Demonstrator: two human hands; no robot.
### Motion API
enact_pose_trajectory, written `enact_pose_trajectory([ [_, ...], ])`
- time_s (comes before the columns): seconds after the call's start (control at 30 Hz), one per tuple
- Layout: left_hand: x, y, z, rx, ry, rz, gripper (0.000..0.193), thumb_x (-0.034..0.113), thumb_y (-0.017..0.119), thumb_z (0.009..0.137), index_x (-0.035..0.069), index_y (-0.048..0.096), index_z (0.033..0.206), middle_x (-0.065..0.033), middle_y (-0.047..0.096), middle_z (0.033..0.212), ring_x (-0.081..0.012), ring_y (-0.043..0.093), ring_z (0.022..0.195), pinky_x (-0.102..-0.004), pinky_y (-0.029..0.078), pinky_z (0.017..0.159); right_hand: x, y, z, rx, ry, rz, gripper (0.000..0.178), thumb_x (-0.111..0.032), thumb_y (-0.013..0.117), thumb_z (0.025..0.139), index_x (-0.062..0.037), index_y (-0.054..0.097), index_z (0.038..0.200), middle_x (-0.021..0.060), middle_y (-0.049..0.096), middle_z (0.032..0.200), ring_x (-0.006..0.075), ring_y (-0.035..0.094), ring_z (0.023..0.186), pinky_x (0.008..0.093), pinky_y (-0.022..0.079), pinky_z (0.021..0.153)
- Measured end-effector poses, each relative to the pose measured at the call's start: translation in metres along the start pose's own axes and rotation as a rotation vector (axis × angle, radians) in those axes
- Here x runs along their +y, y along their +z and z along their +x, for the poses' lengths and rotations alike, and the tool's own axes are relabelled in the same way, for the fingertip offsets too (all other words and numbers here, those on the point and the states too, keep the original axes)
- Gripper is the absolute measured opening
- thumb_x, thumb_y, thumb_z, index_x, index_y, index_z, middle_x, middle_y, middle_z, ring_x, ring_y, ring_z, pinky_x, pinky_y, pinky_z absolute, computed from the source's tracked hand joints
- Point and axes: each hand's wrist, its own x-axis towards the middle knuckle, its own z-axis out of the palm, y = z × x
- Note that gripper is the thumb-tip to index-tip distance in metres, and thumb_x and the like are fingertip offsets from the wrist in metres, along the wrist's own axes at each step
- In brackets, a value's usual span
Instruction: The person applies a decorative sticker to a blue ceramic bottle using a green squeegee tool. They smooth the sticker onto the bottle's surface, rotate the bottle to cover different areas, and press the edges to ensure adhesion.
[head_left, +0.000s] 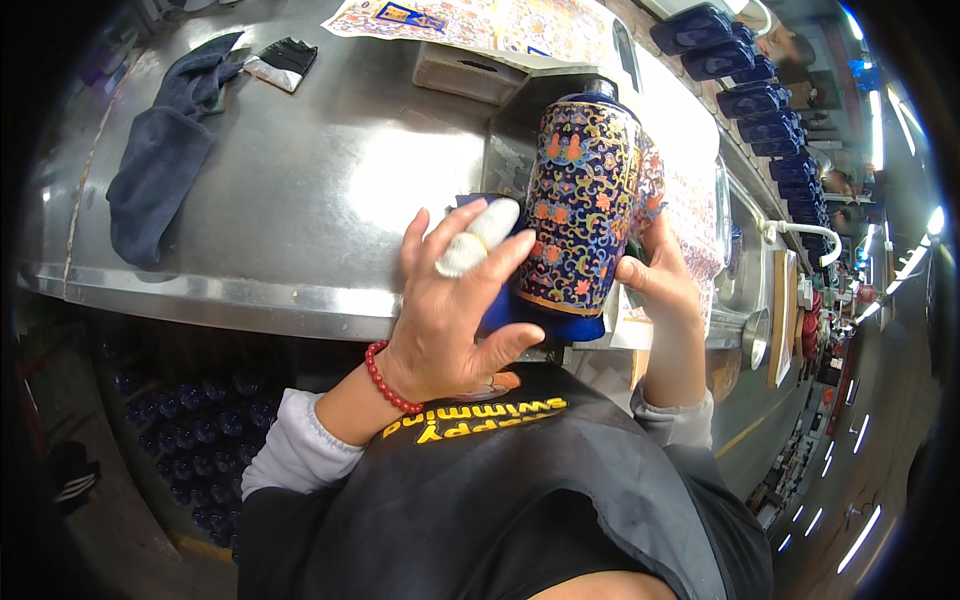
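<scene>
Far left of the patterned bottle [580, 205] lies a dark cloth [155, 180]; nearer in, the left hand [445, 295] spreads its fingers, index tip at the bottle's edge, contact unclear. The bottle leans between both hands, and on its right the right hand's [668, 285] fingers partly vanish, so I can't tell its grip.

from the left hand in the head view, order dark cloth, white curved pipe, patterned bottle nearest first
1. Patterned bottle: just right of the left hand
2. Dark cloth: leftward, on the metal table
3. White curved pipe: far right
</scene>
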Motion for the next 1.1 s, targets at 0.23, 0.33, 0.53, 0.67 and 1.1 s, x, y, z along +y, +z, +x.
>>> enact_pose_trajectory([
  [0.23,0.0062,-0.0030,-0.0108,0.004,0.036,0.152,0.060,0.058,0.056,0.098,0.010,0.070,0.131,-0.0182,0.067,0.130,-0.0353,0.048,0.135,-0.0575,0.013,0.122,0.0041,-0.0052,0.0011,0.016,-0.002,-0.060,0.116,-0.034,0.093,0.074,0.0016,0.022,0.158,0.0158,0.042,0.153,0.0273,0.041,0.141,0.0407,0.031,0.119],
  [0.33,0.0063,-0.0042,-0.0111,0.007,0.051,0.176,0.058,0.057,0.056,0.099,0.010,0.070,0.130,-0.0185,0.067,0.129,-0.0353,0.048,0.135,-0.0581,0.013,0.122,0.0036,-0.0056,0.0009,0.014,0.003,-0.072,0.116,-0.034,0.093,0.074,0.0014,0.022,0.159,0.0157,0.042,0.154,0.0270,0.041,0.141,0.0402,0.031,0.119],
  [0.53,0.0089,-0.0047,-0.0117,0.017,0.060,0.205,0.052,0.056,0.055,0.100,0.016,0.072,0.129,-0.0178,0.064,0.132,-0.0352,0.045,0.136,-0.0579,0.013,0.122,0.0019,-0.0016,-0.0009,0.013,0.009,0.014,0.116,-0.029,0.092,0.076,0.0006,0.018,0.160,0.0151,0.041,0.155,0.0264,0.040,0.143,0.0391,0.031,0.119],
  [0.67,0.0105,-0.0016,-0.0095,0.023,0.073,0.214,0.046,0.051,0.060,0.096,0.021,0.073,0.128,-0.0143,0.061,0.134,-0.0314,0.042,0.137,-0.0589,0.015,0.119,0.0015,-0.0018,-0.0009,0.005,0.023,0.035,0.114,-0.026,0.092,0.077,0.0000,0.018,0.161,0.0148,0.040,0.155,0.0263,0.040,0.143,0.0390,0.031,0.119],
  [1.1,0.0116,0.0016,-0.0085,0.010,0.069,0.238,0.052,0.057,0.053,0.100,0.020,0.070,0.132,-0.0205,0.061,0.134,-0.0364,0.040,0.140,-0.0577,0.011,0.122,-0.0002,-0.0008,-0.0006,0.016,0.014,-0.010,0.114,-0.027,0.091,0.078,-0.0001,0.018,0.160,0.0155,0.041,0.154,0.0272,0.042,0.141,0.0397,0.032,0.119],
])
